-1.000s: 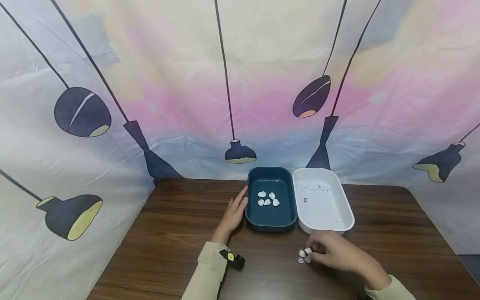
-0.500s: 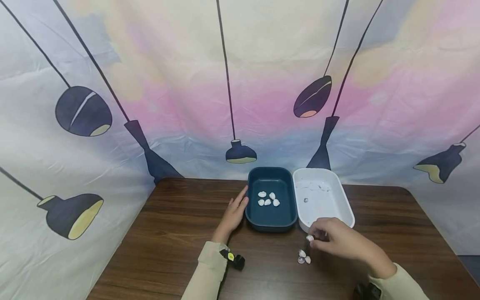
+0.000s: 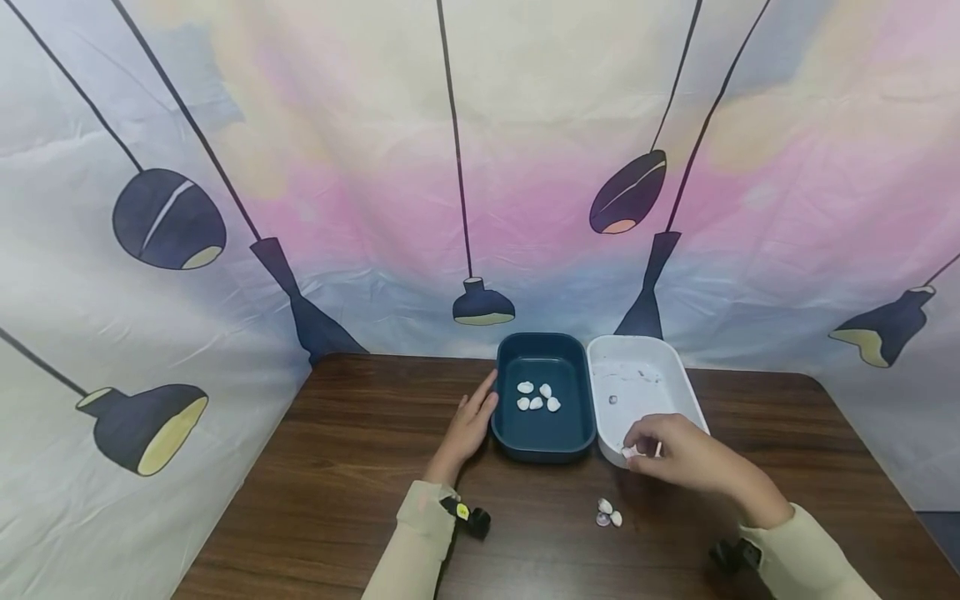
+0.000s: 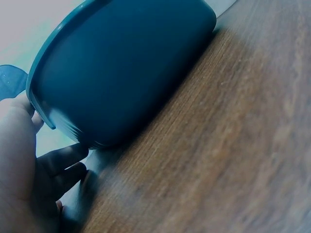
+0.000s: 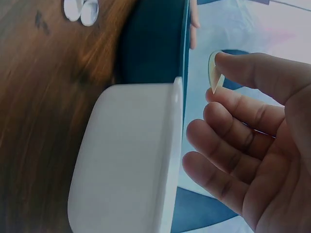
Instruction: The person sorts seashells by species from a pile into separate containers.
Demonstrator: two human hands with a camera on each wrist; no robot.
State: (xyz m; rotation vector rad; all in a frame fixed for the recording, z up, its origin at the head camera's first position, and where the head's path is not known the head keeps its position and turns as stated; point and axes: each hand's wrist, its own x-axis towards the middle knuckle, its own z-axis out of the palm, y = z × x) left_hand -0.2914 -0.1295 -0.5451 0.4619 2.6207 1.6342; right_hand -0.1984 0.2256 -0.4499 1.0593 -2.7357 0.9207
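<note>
My right hand (image 3: 678, 450) is over the near rim of the white dish (image 3: 652, 396), pinching a small white seashell (image 3: 628, 452). In the right wrist view the seashell (image 5: 213, 73) sits edge-on between thumb and index fingertip, the other fingers loosely bent above the rim. My left hand (image 3: 467, 429) rests with extended fingers against the left side of the dark teal dish (image 3: 543, 446). The left wrist view shows those fingers (image 4: 65, 158) at the dish's outer wall. Several white shells (image 3: 536, 403) lie in the teal dish; one small shell (image 3: 612, 400) is in the white dish.
Three shells (image 3: 604, 506) form a little cluster on the brown wooden table (image 3: 337, 483), in front of the dishes. Both dishes stand side by side at the table's back edge, before a cloth backdrop (image 3: 360, 167) printed with lamps. Wrist cameras (image 3: 477, 523) are strapped to both arms.
My right hand has lifted one shell from the cluster on the table and carried it up and forward to the white dish's near rim. The left hand stays on the teal dish.
</note>
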